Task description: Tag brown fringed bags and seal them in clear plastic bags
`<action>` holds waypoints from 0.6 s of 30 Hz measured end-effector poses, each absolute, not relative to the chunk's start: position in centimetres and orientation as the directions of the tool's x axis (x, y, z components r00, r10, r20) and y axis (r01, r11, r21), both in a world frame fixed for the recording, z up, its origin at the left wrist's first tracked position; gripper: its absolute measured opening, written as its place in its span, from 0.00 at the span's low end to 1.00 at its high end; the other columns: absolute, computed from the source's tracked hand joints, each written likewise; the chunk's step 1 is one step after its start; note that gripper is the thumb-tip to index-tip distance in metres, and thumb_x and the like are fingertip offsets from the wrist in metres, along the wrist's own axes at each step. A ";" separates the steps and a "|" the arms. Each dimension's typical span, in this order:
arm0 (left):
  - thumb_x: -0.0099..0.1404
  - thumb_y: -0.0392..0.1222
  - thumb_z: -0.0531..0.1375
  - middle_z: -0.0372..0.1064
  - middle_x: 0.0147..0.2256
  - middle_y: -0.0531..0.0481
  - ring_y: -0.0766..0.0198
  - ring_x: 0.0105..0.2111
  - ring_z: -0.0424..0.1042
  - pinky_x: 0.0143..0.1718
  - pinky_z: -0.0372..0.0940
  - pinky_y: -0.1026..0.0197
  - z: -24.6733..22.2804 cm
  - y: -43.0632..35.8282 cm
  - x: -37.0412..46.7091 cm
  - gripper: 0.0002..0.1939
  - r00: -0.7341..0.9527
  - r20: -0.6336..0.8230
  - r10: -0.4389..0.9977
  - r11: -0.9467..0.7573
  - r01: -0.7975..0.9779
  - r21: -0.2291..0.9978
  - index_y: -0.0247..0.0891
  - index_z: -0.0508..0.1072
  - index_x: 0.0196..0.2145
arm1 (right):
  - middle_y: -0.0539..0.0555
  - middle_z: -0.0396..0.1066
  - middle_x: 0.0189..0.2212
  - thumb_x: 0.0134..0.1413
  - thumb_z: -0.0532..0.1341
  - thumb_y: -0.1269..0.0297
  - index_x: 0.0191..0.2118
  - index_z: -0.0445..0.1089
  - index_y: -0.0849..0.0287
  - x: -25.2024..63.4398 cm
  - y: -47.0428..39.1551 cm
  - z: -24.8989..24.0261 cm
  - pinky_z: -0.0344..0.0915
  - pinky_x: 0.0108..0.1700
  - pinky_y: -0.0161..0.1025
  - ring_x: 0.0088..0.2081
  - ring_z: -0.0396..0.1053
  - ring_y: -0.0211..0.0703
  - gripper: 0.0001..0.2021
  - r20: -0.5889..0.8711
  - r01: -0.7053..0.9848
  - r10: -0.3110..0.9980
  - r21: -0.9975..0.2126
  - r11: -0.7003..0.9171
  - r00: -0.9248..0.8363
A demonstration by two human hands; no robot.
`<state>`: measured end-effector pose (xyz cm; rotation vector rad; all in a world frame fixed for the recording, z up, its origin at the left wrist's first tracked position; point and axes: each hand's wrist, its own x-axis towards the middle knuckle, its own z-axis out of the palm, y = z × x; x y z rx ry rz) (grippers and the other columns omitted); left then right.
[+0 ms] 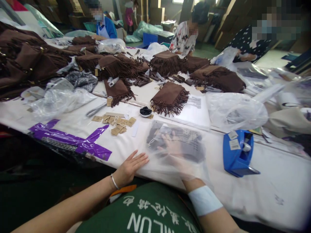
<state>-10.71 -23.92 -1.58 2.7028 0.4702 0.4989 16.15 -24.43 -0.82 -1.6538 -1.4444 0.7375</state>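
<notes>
Evidently, in the head view, both hands are at the near edge of a long table covered in white sheeting [274, 191]. The left hand [130, 167] is free and flat, its fingers straight and lightly parted, with a silver bangle [115, 182] at the wrist. The right hand [172, 145] has its fingers spread wide and shows hazily through a frosted, translucent plastic bag with dark printed lines [199, 139]; the bag reaches back over the wrist, toward a pale blue band [205, 200] on the forearm. A dark grey flat patch shows at the bag too, though whether it lies inside or beneath, I cannot tell.

The bag lies on the table in front of the person's green apron with white lettering [150, 208], left of a blue plastic tape dispenser [236, 153]. Left of the bag is a loose cluster of small brown card tags with white strings [119, 124]. Beyond the bag stand a small white dish holding something black [145, 111] and a flat brown pouch with fringed edges [168, 97], beside a printed white sheet [200, 111]. Shiny purple tape [94, 140] crosses the table's left front edge. More brown fringed bags [218, 77] are heaped farther back, where co-workers [186, 37] are near the far side.
</notes>
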 end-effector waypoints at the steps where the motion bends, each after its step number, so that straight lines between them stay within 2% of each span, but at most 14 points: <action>1: 0.58 0.20 0.43 0.52 0.62 0.45 0.57 0.63 0.49 0.64 0.43 0.40 -1.7 -24.0 -10.9 0.38 0.899 0.229 0.372 -0.886 0.270 0.378 0.39 0.45 0.65 | 0.54 0.60 0.59 0.50 0.64 0.55 0.52 0.67 0.54 16.4 -25.5 -1.0 0.37 0.64 0.60 0.65 0.43 0.58 0.23 0.085 0.541 0.986 -0.841 -0.007 0.144; 3: 0.55 0.20 0.44 0.47 0.63 0.46 0.58 0.64 0.46 0.64 0.42 0.42 -2.0 -24.2 -11.0 0.41 0.921 0.123 0.370 -0.882 0.306 0.359 0.41 0.43 0.65 | 0.48 0.59 0.60 0.50 0.63 0.58 0.54 0.66 0.46 17.1 -28.9 -1.9 0.30 0.65 0.58 0.66 0.37 0.56 0.23 0.084 0.600 0.993 -0.800 0.022 0.077; 5: 0.52 0.20 0.46 0.42 0.65 0.46 0.57 0.64 0.44 0.64 0.43 0.43 -2.2 -24.1 -10.8 0.44 0.924 0.034 0.381 -0.867 0.344 0.359 0.41 0.44 0.65 | 0.45 0.57 0.61 0.55 0.57 0.61 0.55 0.64 0.41 17.9 -33.7 -3.4 0.34 0.65 0.59 0.66 0.41 0.52 0.21 0.057 0.665 0.997 -0.747 0.008 0.052; 7: 0.50 0.20 0.47 0.39 0.65 0.45 0.56 0.64 0.42 0.63 0.45 0.44 -2.2 -23.9 -10.4 0.44 0.929 -0.030 0.368 -0.858 0.352 0.374 0.41 0.46 0.65 | 0.46 0.58 0.60 0.57 0.54 0.60 0.55 0.65 0.44 18.8 -38.9 -5.0 0.40 0.65 0.57 0.65 0.44 0.50 0.19 0.037 0.666 0.989 -0.743 -0.068 0.142; 10: 0.51 0.21 0.49 0.38 0.65 0.45 0.56 0.64 0.43 0.63 0.45 0.47 -1.8 -23.4 -9.5 0.43 0.956 -0.075 0.283 -0.862 0.288 0.417 0.41 0.48 0.64 | 0.47 0.59 0.59 0.57 0.56 0.58 0.56 0.64 0.45 19.4 -44.6 -5.6 0.42 0.65 0.55 0.63 0.50 0.50 0.20 0.014 0.663 0.981 -0.739 -0.121 0.194; 11: 0.51 0.21 0.50 0.39 0.65 0.45 0.56 0.64 0.43 0.63 0.45 0.47 -1.6 -23.2 -9.2 0.43 0.965 -0.083 0.250 -0.864 0.261 0.430 0.42 0.48 0.64 | 0.47 0.59 0.59 0.55 0.58 0.57 0.55 0.65 0.45 19.5 -45.6 -5.0 0.44 0.65 0.55 0.62 0.53 0.51 0.20 0.001 0.653 0.980 -0.746 -0.132 0.199; 13: 0.51 0.22 0.51 0.39 0.65 0.44 0.55 0.64 0.43 0.63 0.45 0.48 -0.9 -22.9 -8.8 0.43 0.975 -0.106 0.198 -0.869 0.224 0.441 0.42 0.48 0.64 | 0.49 0.65 0.55 0.53 0.60 0.57 0.52 0.69 0.45 19.3 -46.2 -2.4 0.56 0.61 0.53 0.57 0.62 0.53 0.18 -0.088 0.599 0.985 -0.785 -0.158 0.145; 15: 0.50 0.22 0.52 0.39 0.65 0.43 0.53 0.64 0.43 0.63 0.45 0.47 -0.3 -22.7 -8.6 0.44 0.978 -0.136 0.157 -0.875 0.202 0.441 0.41 0.48 0.64 | 0.50 0.73 0.46 0.55 0.58 0.58 0.47 0.72 0.45 19.0 -45.2 1.6 0.68 0.51 0.47 0.48 0.71 0.50 0.14 -0.250 0.520 0.967 -0.833 -0.191 -0.045; 17: 0.51 0.23 0.52 0.40 0.65 0.43 0.53 0.64 0.43 0.63 0.45 0.48 0.2 -22.7 -8.6 0.44 0.982 -0.146 0.117 -0.876 0.171 0.450 0.41 0.47 0.64 | 0.49 0.75 0.42 0.60 0.54 0.60 0.47 0.72 0.45 19.1 -43.2 5.6 0.70 0.46 0.45 0.42 0.74 0.47 0.13 -0.349 0.477 0.903 -0.856 -0.199 -0.249; 18: 0.51 0.23 0.51 0.40 0.65 0.44 0.54 0.64 0.43 0.63 0.45 0.48 0.4 -22.8 -8.6 0.44 0.985 -0.143 0.097 -0.875 0.153 0.460 0.41 0.47 0.64 | 0.50 0.76 0.42 0.60 0.54 0.60 0.46 0.73 0.46 19.3 -42.1 7.0 0.70 0.46 0.44 0.41 0.74 0.46 0.13 -0.305 0.446 0.917 -0.879 -0.167 -0.257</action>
